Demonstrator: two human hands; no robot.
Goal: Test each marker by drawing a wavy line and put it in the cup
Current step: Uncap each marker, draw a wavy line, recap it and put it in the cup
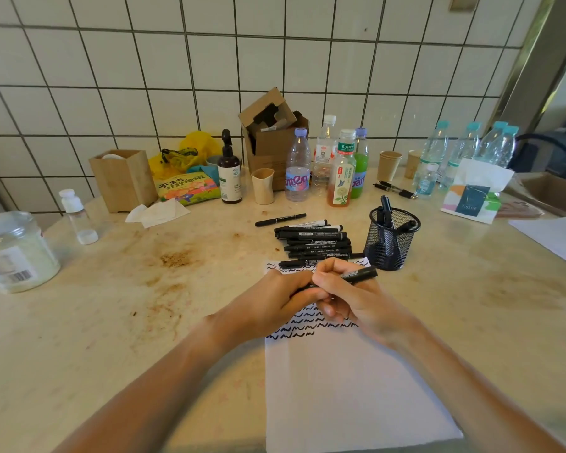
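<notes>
Both my hands meet over the top of a white paper sheet (pixel 347 387) that carries several rows of black wavy lines. My right hand (pixel 350 295) grips a black marker (pixel 361 275) whose free end points right and away. My left hand (pixel 275 302) holds the marker's near left end; whether that end is a cap is hidden by my fingers. Just beyond my hands lies a pile of several black markers (pixel 314 241). To its right stands a black mesh cup (pixel 391 240) with a few markers upright inside.
One marker (pixel 280 220) lies apart behind the pile. Bottles (pixel 340 168), paper cups (pixel 262 186), a cardboard box (pixel 275 138), a wooden box (pixel 123 179), a tissue pack (pixel 474 194) and a jar (pixel 13 253) ring the back and sides of the stained table (pixel 144 305).
</notes>
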